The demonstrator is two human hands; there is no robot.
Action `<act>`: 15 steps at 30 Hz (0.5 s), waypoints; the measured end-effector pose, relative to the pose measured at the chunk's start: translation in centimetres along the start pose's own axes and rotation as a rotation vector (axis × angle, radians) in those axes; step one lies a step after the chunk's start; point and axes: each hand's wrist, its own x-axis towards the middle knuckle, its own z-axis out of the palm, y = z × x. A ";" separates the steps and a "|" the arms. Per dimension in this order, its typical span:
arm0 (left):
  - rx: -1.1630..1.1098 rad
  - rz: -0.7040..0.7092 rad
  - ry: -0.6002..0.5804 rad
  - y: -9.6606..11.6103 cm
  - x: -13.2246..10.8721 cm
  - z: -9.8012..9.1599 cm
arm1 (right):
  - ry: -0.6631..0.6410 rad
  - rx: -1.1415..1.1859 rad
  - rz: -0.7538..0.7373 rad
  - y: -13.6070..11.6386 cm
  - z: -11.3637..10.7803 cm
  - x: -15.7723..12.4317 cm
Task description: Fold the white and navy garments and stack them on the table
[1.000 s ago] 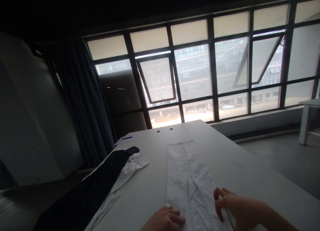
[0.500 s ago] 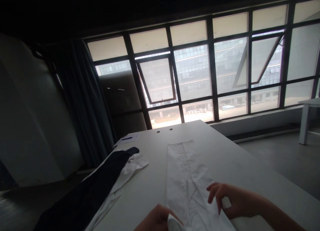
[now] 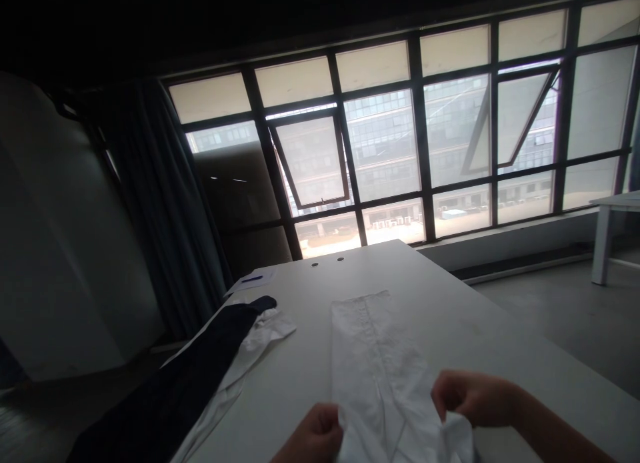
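Observation:
A white cloth garment (image 3: 373, 356) lies lengthwise on the white table (image 3: 305, 376), with a seam running down its middle and creases in its nearer part. My left hand (image 3: 320, 429) is closed on its left edge near the bottom of the view. On the other side, my right hand (image 3: 463, 396) pinches a raised fold of the same garment's right edge. The near end of the garment runs out of view, so its full shape is hidden.
On the table's left side lie a dark navy garment (image 3: 185, 383) and a white garment (image 3: 267, 329) partly beneath it. Farther back are paper sheets (image 3: 260, 279) with a pen (image 3: 251, 279). Windows (image 3: 383, 146) stand behind; another white table (image 3: 603, 243) is at right.
My right hand has gone from loosely spread fingers to a pinch on the garment's right edge, lifting a fold. My left hand keeps its hold. The garment's far end has shifted slightly toward me.

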 end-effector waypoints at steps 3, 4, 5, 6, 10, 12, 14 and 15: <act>-0.214 0.150 0.108 -1.3 3.9 0.8 | 0.255 0.149 -0.116 0.4 0.1 1.9; -0.255 0.167 0.140 -1.8 4.9 0.7 | 0.348 0.126 -0.115 0.7 -0.1 2.6; -0.284 0.170 0.164 -2.4 5.8 0.5 | 0.444 0.055 -0.099 1.1 -0.4 3.3; -0.301 0.161 0.180 -2.9 6.5 0.1 | 0.547 -0.059 -0.076 1.6 -0.8 3.9; -0.306 0.123 0.172 -4.8 7.9 -1.7 | 0.769 -0.590 -0.021 3.6 -2.3 5.5; -0.285 0.133 0.141 -5.5 8.0 -2.1 | 0.764 -0.688 -0.013 4.2 -2.6 5.6; -0.239 0.156 0.113 -5.8 7.9 -2.1 | 0.758 -0.711 -0.007 4.4 -2.4 5.6; -0.215 0.167 0.110 -5.9 7.9 -2.0 | 0.758 -0.705 -0.008 4.3 -2.1 5.5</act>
